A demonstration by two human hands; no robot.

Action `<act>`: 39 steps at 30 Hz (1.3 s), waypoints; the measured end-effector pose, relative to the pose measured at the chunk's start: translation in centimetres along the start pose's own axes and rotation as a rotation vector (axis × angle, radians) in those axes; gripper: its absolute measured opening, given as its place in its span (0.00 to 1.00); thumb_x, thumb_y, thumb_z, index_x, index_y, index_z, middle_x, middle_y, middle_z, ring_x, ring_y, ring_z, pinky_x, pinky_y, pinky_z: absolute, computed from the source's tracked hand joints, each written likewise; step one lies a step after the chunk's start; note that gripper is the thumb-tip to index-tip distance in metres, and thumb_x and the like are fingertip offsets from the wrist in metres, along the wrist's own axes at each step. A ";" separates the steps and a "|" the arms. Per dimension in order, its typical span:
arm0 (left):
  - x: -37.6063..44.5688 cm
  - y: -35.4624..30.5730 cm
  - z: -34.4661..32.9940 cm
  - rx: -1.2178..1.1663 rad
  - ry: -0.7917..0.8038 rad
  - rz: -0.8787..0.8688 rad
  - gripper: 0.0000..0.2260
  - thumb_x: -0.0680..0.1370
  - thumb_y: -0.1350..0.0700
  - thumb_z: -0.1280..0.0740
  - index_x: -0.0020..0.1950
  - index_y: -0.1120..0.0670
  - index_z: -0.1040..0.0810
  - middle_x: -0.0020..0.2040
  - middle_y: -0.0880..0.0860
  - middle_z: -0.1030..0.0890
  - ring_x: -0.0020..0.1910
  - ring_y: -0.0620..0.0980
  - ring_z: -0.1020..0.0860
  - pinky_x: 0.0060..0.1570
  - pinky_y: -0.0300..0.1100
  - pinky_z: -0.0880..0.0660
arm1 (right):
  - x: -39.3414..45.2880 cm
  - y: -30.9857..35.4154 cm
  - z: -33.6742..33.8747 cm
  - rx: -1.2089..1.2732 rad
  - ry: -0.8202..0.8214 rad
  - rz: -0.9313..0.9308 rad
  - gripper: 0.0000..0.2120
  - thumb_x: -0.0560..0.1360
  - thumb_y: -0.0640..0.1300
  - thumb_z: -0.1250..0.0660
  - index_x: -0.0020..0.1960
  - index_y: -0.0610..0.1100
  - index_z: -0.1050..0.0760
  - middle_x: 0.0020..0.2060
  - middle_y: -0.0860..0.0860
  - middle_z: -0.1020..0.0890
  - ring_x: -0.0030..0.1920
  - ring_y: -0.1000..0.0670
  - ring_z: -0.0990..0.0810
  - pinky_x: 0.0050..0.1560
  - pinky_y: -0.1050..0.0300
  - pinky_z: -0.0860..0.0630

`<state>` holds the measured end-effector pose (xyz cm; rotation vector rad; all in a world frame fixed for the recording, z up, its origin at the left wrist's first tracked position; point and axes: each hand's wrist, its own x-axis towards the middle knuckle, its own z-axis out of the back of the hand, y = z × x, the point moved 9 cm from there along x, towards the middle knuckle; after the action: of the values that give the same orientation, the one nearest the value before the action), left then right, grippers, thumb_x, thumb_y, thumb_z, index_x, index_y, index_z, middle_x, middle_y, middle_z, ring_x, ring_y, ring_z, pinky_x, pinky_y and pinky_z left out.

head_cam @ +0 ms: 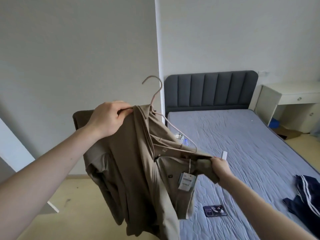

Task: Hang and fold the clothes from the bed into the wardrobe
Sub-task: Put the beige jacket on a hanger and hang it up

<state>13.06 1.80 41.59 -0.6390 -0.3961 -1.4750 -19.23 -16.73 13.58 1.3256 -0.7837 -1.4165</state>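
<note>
Tan jacket (131, 163) held in air beside bed (242, 144). Left hand (109, 118) fingers clamped on collar; right hand (220, 166) pinches opposite shoulder. Hanger (156, 103) axis runs collar-to-right hand, half inside; right shoulder prob. needs seating.

Jacket (131, 153): plain khaki-brown. Hanger (156, 94): pale pink. Mattress (242, 144): light blue-grey, quilted pattern. Headboard (210, 90): dark grey, vertical channels. Trousers (306, 193): navy, white side stripes. Desk (294, 96): white. Floor (78, 196): pale yellow.
</note>
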 end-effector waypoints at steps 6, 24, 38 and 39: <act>-0.8 1.9 -1.0 0.065 -0.035 -0.031 0.06 0.82 0.55 0.31 0.54 0.52 0.14 0.39 0.48 0.20 0.41 0.54 0.22 0.38 0.46 0.28 | 1.1 5.4 3.1 0.142 0.022 -0.068 0.08 0.79 0.38 0.35 0.52 0.34 0.20 0.43 0.39 0.17 0.39 0.43 0.19 0.37 0.52 0.22; -1.8 0.4 -7.5 0.259 -0.026 -0.095 0.14 0.82 0.49 0.40 0.49 0.49 0.16 0.41 0.48 0.20 0.43 0.54 0.20 0.39 0.46 0.26 | -5.0 17.2 -2.0 0.276 0.474 0.034 0.08 0.80 0.41 0.36 0.46 0.38 0.21 0.38 0.42 0.20 0.32 0.48 0.20 0.31 0.57 0.22; -2.9 4.0 -10.8 -0.308 -0.097 0.498 0.09 0.82 0.46 0.36 0.49 0.46 0.17 0.42 0.46 0.17 0.45 0.54 0.19 0.43 0.48 0.23 | -16.6 14.1 -14.1 -0.798 0.851 0.726 0.06 0.80 0.40 0.37 0.45 0.45 0.24 0.40 0.50 0.19 0.42 0.53 0.22 0.50 0.47 0.21; -2.9 3.6 -11.0 -0.337 -0.084 0.496 0.09 0.82 0.47 0.35 0.48 0.46 0.17 0.41 0.44 0.17 0.45 0.52 0.19 0.43 0.47 0.24 | -17.2 14.2 -14.5 -0.742 0.849 0.749 0.07 0.80 0.40 0.37 0.44 0.45 0.25 0.38 0.51 0.20 0.40 0.55 0.23 0.47 0.49 0.23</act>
<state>14.95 -2.75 30.68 -0.9911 -0.0384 -1.0452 -3.74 -2.17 29.47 0.7704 -0.0921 -0.3692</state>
